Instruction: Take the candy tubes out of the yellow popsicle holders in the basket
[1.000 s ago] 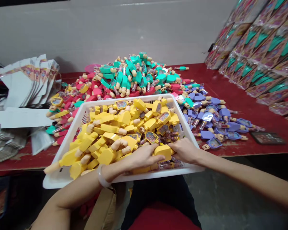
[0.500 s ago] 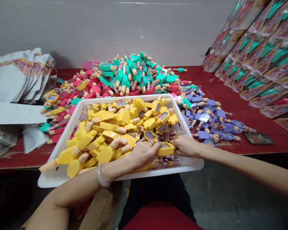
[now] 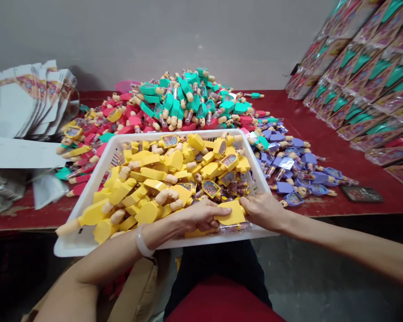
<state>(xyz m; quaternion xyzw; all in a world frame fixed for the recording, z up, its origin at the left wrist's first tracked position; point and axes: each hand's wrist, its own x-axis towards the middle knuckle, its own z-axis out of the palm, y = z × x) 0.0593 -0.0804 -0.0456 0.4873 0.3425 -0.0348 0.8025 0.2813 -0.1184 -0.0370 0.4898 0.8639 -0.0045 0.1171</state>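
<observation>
Over the front right part of a white plastic basket (image 3: 64, 249), both hands are on one yellow plastic toy (image 3: 233, 213). My left hand (image 3: 201, 214) pinches its flat body, thumb on top and fingers beneath. My right hand (image 3: 264, 209) is closed around its right end, which the fingers hide. A plain yellow face points up. Under and behind the hands, the basket holds a heap of similar yellow toys (image 3: 151, 174), some with rounded beige ends and some with picture panels. Clear tubes with colourful contents (image 3: 237, 227) lie just below the held toy.
Behind the basket rises a pile of green toys (image 3: 174, 100) and red toys (image 3: 132, 121), with purple toys (image 3: 289, 165) to the right. Printed cards (image 3: 30, 103) stand at left. Packaged toys (image 3: 366, 80) are stacked at right, near a dark phone-like object (image 3: 362, 194) on the red table (image 3: 325, 147).
The yellow toy has turned over: its picture panel faced up before, and now its plain side does. My left thumb has moved onto its top. The right hand stays at its end.
</observation>
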